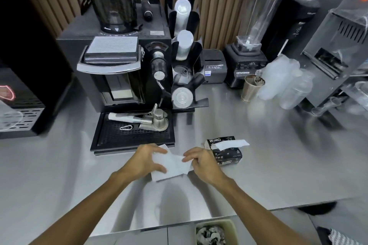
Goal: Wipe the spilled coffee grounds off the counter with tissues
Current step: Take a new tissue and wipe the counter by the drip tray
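Both my forearms reach out over the desk [258, 165], hands close together above its middle. My left hand [145, 160] curls around one side of a white tissue [171, 165], thumb under and fingers over it; my right hand [201, 162] has its grip pinched shut on the opposite edge, so the sheet hangs stretched between the two. One black tissue pack [225, 151] sits just right of my right hand, a sheet poking from its top. The black drip tray [131, 135] lies just beyond my left hand. Bare steel runs wide to either side and toward me up to the near edge, where one bin [216, 231] stands below. I cannot make out grounds on the desk.
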Demonstrator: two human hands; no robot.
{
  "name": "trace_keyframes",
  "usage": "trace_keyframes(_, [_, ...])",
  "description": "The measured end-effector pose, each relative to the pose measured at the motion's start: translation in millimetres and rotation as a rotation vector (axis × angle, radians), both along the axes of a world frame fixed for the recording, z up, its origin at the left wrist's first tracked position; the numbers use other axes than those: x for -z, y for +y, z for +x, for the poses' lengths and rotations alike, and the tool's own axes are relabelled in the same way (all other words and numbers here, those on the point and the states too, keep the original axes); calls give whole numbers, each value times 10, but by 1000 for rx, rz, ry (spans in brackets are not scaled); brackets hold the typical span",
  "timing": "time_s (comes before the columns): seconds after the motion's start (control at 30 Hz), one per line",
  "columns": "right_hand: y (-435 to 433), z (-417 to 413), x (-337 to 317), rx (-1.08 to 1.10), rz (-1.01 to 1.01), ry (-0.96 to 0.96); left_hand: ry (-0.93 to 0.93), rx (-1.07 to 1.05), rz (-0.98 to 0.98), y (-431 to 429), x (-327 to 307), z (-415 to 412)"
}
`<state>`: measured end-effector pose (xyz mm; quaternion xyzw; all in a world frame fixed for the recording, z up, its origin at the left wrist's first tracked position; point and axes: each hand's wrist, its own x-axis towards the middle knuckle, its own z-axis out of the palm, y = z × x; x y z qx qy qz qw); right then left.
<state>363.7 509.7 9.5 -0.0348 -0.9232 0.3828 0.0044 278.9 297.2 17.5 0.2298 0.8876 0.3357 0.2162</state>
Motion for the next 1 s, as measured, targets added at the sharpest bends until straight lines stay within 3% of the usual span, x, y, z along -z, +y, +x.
trace_keyframes(0.03, [-11,28,52,-28,51,-2,134,92,-88,22,18,2])
trace_keyframes(0.13, [-6,60,138,-135,277,12,767,402,-290,234,14,-112])
trace_keyframes(0.17, [-11,59,135,-155,345,13,900,465,-360,330,-37,-166])
trace_keyframes(0.23, [-30,-26,164,-110,525,50,988,535,-465,529,-135,-294])
trace_keyframes(0.3, [-93,-138,110,-9,676,27,1010,569,-546,726,-217,-416])
trace_keyframes(0.43, [-167,-493,-11,206,765,-8,992,656,-719,1031,-294,-629])
trace_keyframes(0.57, [-40,-899,-26,347,793,-34,896,581,-610,1087,-250,-808])
trace_keyframes(0.6, [8,-971,-54,351,821,-58,890,560,-561,1088,-233,-836])
trace_keyframes(0.83, [334,-1394,218,288,912,-73,815,519,-705,1190,58,-1136])
trace_keyframes(1.0, [186,-1448,298,199,1012,-205,704,527,-693,1332,134,-1167])
